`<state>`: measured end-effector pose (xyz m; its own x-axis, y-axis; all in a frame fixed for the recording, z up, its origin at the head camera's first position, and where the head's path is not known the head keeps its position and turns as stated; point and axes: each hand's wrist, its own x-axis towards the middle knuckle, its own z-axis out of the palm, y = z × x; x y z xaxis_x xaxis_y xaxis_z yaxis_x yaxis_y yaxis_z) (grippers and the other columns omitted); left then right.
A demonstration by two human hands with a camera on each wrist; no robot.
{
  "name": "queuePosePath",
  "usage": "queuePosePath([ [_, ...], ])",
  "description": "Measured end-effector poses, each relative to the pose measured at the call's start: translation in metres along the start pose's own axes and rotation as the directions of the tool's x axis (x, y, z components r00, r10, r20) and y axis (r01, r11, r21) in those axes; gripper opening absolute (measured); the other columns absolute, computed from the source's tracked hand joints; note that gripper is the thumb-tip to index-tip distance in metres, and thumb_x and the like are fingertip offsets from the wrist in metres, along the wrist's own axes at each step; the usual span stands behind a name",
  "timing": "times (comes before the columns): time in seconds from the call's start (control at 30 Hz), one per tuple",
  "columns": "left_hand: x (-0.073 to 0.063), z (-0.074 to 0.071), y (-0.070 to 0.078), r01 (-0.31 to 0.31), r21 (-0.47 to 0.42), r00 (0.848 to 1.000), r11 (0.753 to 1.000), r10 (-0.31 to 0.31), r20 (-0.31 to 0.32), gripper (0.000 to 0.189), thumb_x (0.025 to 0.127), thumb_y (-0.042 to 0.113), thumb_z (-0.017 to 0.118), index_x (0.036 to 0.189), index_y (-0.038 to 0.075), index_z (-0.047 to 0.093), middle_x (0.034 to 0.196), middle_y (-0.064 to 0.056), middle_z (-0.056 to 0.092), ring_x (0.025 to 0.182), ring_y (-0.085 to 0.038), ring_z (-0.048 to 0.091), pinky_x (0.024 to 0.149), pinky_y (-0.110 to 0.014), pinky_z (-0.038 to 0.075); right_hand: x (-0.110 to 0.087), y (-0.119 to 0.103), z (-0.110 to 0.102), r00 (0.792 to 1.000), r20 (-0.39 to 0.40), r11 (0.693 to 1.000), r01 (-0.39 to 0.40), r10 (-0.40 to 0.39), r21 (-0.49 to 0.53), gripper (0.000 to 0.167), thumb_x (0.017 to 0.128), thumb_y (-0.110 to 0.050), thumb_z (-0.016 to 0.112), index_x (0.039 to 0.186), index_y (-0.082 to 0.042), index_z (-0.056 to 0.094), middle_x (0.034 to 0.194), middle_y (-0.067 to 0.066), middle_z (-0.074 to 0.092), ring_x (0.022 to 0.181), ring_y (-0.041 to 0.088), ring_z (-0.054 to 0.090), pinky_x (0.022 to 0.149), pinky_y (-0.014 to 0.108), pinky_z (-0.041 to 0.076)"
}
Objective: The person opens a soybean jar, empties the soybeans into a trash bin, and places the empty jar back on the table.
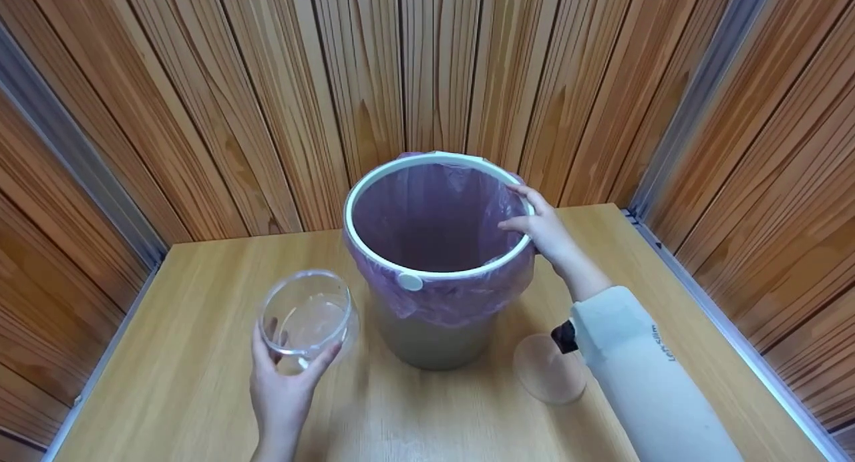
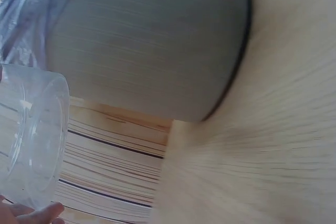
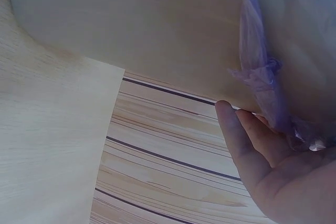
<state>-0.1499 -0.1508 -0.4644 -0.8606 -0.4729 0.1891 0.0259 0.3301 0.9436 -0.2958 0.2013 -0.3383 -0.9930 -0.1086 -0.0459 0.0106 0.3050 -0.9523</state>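
Note:
In the head view my left hand (image 1: 287, 382) grips a clear round container (image 1: 310, 315) from its near side, thumb and fingers spread around the wall. The container is held left of a grey trash bin (image 1: 434, 345), its open top facing up; the left wrist view shows its clear wall (image 2: 44, 129) beside the bin. A purple bag (image 1: 447, 302) lines the bin and folds down outside below the white rim ring (image 1: 437, 273). At the bin's right side, my right hand (image 1: 551, 232) holds the rim, thumb over the inside. Its other fingers (image 3: 233, 135) show outside, beside the bag.
A clear round disc (image 1: 549, 370), like a lid, lies on the wooden table (image 1: 200, 382) right of the bin, partly under my right forearm. Wood-panelled walls (image 1: 427, 68) close in the table at the back and both sides.

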Motion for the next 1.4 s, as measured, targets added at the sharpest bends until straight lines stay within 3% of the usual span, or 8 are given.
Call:
queuePosePath([
  [0.33, -0.01, 0.014, -0.031, 0.1, 0.083, 0.993, 0.992, -0.105, 0.057, 0.123, 0.067, 0.044, 0.09, 0.158, 0.008, 0.015, 0.159, -0.019, 0.032, 0.139, -0.045, 0.04, 0.11, -0.066, 0.031, -0.002, 0.0, 0.0, 1.0, -0.008, 1.0, -0.011, 0.011, 0.018, 0.076, 0.088, -0.013, 0.06, 0.156, -0.018, 0.026, 0.161, 0.017, 0.022, 0.143, 0.04, 0.031, 0.11, 0.056, 0.037],
  [0.57, -0.017, 0.022, -0.046, 0.207, 0.121, 0.972, 0.971, -0.218, 0.091, 0.128, 0.066, 0.052, 0.088, 0.158, 0.008, 0.011, 0.16, -0.024, 0.028, 0.141, -0.048, 0.035, 0.113, -0.061, 0.031, -0.004, 0.004, 0.0, 1.0, -0.005, 1.0, -0.018, 0.019, 0.024, 0.076, 0.089, -0.014, 0.06, 0.157, -0.019, 0.026, 0.162, 0.016, 0.02, 0.144, 0.04, 0.03, 0.111, 0.057, 0.035],
  [0.8, -0.026, 0.03, -0.06, 0.192, 0.147, 0.973, 0.97, -0.208, 0.103, 0.121, 0.068, 0.048, 0.088, 0.155, 0.002, 0.018, 0.156, -0.028, 0.031, 0.137, -0.049, 0.039, 0.112, -0.063, 0.031, -0.005, 0.006, 0.0, 1.0, -0.001, 0.999, -0.01, 0.01, 0.031, 0.075, 0.089, -0.014, 0.06, 0.156, -0.018, 0.026, 0.162, 0.016, 0.021, 0.144, 0.039, 0.03, 0.113, 0.057, 0.033],
  [1.0, -0.03, 0.031, -0.067, 0.24, 0.228, 0.952, 0.943, -0.275, 0.132, 0.127, 0.067, 0.054, 0.086, 0.157, 0.002, 0.012, 0.155, -0.033, 0.029, 0.138, -0.054, 0.033, 0.112, -0.065, 0.029, -0.003, 0.005, 0.001, 1.0, -0.012, 0.999, -0.014, 0.015, 0.032, 0.075, 0.088, -0.012, 0.061, 0.155, -0.017, 0.029, 0.16, 0.016, 0.025, 0.14, 0.037, 0.034, 0.108, 0.051, 0.039],
  [1.2, -0.032, 0.032, -0.07, 0.195, 0.302, 0.962, 0.933, -0.241, 0.126, 0.128, 0.064, 0.056, 0.087, 0.153, -0.001, 0.016, 0.149, -0.036, 0.036, 0.132, -0.056, 0.041, 0.106, -0.066, 0.035, 0.0, 0.001, 0.003, 1.0, 0.0, 1.0, -0.007, 0.007, 0.027, 0.075, 0.089, -0.013, 0.061, 0.155, -0.018, 0.028, 0.16, 0.016, 0.024, 0.139, 0.037, 0.035, 0.107, 0.051, 0.04],
  [1.4, -0.032, 0.032, -0.07, 0.194, 0.379, 0.954, 0.905, -0.265, 0.144, 0.134, 0.058, 0.058, 0.089, 0.151, -0.005, 0.016, 0.149, -0.037, 0.034, 0.135, -0.057, 0.03, 0.105, -0.071, 0.029, 0.001, 0.0, 0.003, 1.0, 0.011, 1.0, -0.005, 0.004, 0.024, 0.075, 0.089, -0.014, 0.061, 0.156, -0.018, 0.027, 0.161, 0.016, 0.023, 0.141, 0.037, 0.033, 0.108, 0.052, 0.038],
])
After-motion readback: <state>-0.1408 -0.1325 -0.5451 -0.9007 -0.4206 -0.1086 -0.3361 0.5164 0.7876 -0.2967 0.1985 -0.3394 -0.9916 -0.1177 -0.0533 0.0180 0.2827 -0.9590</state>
